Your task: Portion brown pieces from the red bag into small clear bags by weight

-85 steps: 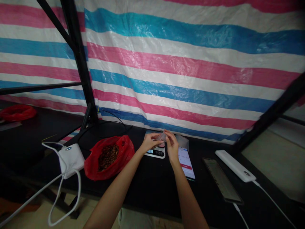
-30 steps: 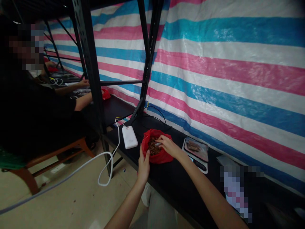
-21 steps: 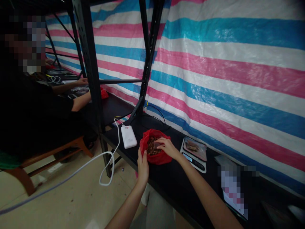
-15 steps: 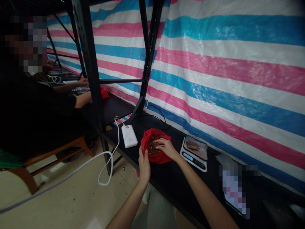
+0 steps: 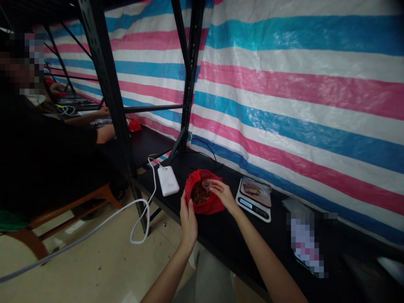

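Observation:
A red plastic bag of brown dried bits lies open on the black bench. My left hand grips the bag's near rim. My right hand is over the bag's mouth, pinching a small clear cup just above the brown contents. To the right stands a white kitchen scale with a small clear pouch of brown bits lying on its platform.
A white power bank with a looping white cable lies left of the bag. A phone lies on the bench at right. A black rack post stands at left; beyond it a person in black sits on a wooden bench. Striped tarp behind.
Since 2.8 s ago my view turned left and both hands left the scale for the red bag. In the last second the right hand lifted the small cup out of the contents.

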Motion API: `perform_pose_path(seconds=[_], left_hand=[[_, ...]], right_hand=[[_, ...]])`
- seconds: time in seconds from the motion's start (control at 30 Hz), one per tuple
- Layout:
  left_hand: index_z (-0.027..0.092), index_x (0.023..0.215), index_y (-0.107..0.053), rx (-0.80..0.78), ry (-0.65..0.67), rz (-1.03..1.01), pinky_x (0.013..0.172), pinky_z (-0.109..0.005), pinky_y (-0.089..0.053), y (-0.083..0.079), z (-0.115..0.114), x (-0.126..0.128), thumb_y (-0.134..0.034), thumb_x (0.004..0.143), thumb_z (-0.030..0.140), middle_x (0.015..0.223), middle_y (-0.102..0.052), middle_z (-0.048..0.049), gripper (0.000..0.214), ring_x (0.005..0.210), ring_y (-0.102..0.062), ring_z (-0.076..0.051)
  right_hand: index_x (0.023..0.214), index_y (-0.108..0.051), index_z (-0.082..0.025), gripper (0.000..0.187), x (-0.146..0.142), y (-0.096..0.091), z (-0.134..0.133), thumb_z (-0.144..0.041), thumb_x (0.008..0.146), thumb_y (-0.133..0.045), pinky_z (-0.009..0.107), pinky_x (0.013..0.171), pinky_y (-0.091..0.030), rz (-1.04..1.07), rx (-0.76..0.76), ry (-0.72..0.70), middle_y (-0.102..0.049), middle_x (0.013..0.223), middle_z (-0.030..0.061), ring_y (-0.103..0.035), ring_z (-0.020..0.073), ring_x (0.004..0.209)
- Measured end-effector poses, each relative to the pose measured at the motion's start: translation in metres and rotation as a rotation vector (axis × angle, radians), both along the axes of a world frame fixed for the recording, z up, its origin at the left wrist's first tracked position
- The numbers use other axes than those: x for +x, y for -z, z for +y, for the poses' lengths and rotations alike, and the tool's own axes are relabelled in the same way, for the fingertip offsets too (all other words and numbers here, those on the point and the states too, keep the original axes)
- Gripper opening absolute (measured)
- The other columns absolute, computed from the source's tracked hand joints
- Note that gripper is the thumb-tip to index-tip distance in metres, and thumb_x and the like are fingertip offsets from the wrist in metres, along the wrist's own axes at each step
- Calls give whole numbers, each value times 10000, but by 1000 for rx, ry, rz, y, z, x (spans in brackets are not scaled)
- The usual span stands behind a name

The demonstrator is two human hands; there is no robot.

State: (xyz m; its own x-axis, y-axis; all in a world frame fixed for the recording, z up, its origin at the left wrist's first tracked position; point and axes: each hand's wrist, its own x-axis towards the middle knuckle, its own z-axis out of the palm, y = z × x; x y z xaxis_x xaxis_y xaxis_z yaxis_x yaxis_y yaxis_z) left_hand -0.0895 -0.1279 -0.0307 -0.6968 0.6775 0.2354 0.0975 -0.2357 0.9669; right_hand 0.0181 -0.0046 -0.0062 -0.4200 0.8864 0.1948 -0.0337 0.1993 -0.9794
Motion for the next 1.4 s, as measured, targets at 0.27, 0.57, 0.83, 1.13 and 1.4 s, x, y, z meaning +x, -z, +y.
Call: perform_pose_path(seconds=[0.27,0.57,0.83,1.13,1.4], left_hand=[[223,1101,-544,-12,-29,1071,940,-413,-325,-19,-5,-5,-547,805,260,1078,-568,-67,298,1037,-492,-222],[186,843,-643,-351,158,1302,731,-373,-333,-41,13,-21,-549,792,338,881,-615,-83,186,874,-498,-255],[225,766,-671,-310,217,1256,730,-363,-322,-62,13,-14,-504,808,258,830,-672,-51,175,830,-562,-241],[261,1063,-593,-152,409,1171,757,-290,-400,-83,43,-11,-402,863,240,1012,-674,-22,277,852,-625,-195],[316,1320,-352,-56,709,1232,994,-391,-317,-85,34,13,-304,820,43,1357,-418,-37,573,1236,-381,-178]], right_hand=[[1015,-630,-230,397,56,-10,-3,-398,660,-688,434,984,-380,146,69,213,-642,1104,60,-569,239,1059],[1058,-615,-225,364,152,-9,-11,-351,718,-646,461,1024,-306,265,108,522,-605,1163,73,-503,250,1143],[1073,-602,-221,390,168,-16,-14,-352,708,-647,415,960,-371,371,99,618,-591,1181,74,-517,237,1120],[1088,-597,-216,440,175,-13,-12,-395,689,-646,377,877,-427,351,76,688,-584,1194,74,-538,235,1082],[1097,-590,-218,443,174,-8,-9,-402,697,-637,361,834,-440,311,69,670,-592,1181,79,-555,238,1055]])
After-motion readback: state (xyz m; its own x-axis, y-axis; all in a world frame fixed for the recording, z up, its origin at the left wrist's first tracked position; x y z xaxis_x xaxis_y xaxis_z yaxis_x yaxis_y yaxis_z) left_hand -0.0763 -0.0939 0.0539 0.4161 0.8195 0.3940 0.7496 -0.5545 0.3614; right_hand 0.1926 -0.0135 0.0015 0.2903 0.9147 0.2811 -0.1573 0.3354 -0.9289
